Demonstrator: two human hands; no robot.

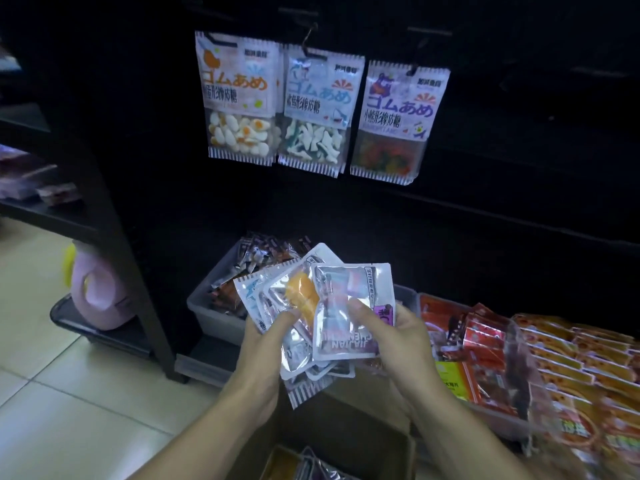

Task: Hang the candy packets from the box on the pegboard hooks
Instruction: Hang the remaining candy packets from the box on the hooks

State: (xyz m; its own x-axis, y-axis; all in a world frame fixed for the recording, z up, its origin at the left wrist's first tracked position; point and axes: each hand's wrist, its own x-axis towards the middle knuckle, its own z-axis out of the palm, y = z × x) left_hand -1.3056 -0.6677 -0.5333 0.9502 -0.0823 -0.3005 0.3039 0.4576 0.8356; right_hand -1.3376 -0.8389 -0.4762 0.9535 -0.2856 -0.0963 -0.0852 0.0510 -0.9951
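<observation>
In front of the dark pegboard (485, 133), low and near the middle of the view, both hands hold a fanned stack of candy packets (304, 306). The left hand (263, 344) grips the stack from its left edge, thumb curled over the front of the packets and the other fingers hidden behind them. The right hand (391, 337) pinches the frontmost packet (349, 313) at its right edge, thumb pressed on the front face, fingers wrapped behind. That packet stands roughly upright, long axis vertical, with its printed lettering upside down near the lower end. The packets behind it fan out to the upper left, tilted; how many there are cannot be counted, since they overlap.

Three packets already hang side by side on hooks at the upper part of the pegboard: an egg-shaped candy packet (237, 98) on the left, a shark-shaped candy packet (317, 112) in the middle, and a bear candy packet (394, 123) on the right. All three hang long axis vertical, tops up, each slightly lower than the one to its left. The hooks are dark against the dark board and hard to make out.

At the bottom edge of the view a cardboard box (346, 441) is partly cut off, with more packets just visible inside. Behind the hands sits a grey bin (214, 306) of snack packs; to the right, red and orange snack packs (554, 362) lie in a clear tray. A pink bottle (100, 292) stands on the low shelf at left.
</observation>
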